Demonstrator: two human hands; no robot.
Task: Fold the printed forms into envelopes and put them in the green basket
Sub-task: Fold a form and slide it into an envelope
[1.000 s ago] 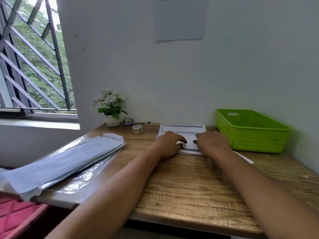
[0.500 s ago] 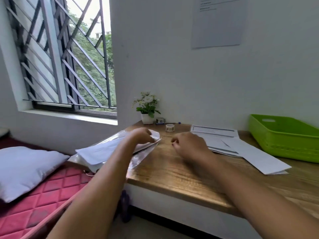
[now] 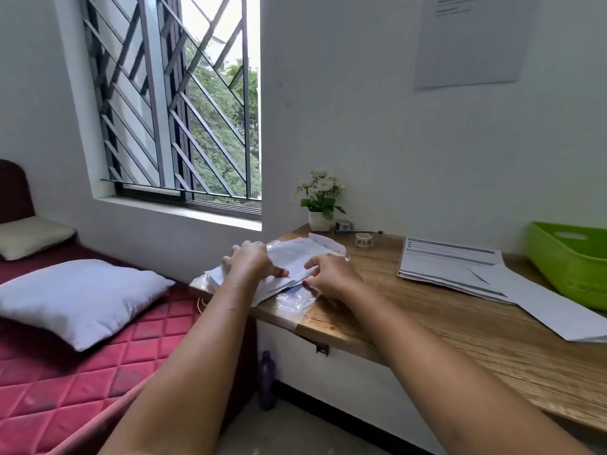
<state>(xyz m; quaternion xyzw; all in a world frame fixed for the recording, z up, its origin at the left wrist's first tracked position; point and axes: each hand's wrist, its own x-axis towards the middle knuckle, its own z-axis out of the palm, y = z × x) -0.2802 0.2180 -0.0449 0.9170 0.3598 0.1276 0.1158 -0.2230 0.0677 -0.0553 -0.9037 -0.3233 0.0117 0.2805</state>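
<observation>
Wooden worktop (image 3: 427,326) runs along the white wall, with a barred window (image 3: 184,103) and a red bed (image 3: 65,372) to its left. At its left end a pile of white envelopes (image 3: 295,254) lies on clear plastic wrap (image 3: 292,300); the left hand (image 3: 251,262) grips it, fingers (image 3: 231,256) curled over its far-left edge, while the right hand (image 3: 331,274) pinches its near edge between thumb and forefinger. Printed forms (image 3: 450,264) lie stacked to the right, a folded sheet (image 3: 558,310) overlapping them, just beside the green basket (image 3: 555,270).

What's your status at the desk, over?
Left grip holds envelope stack, right grip pinches its edge. Printed forms, loose sheet beside green basket. No obstruction seen.
</observation>
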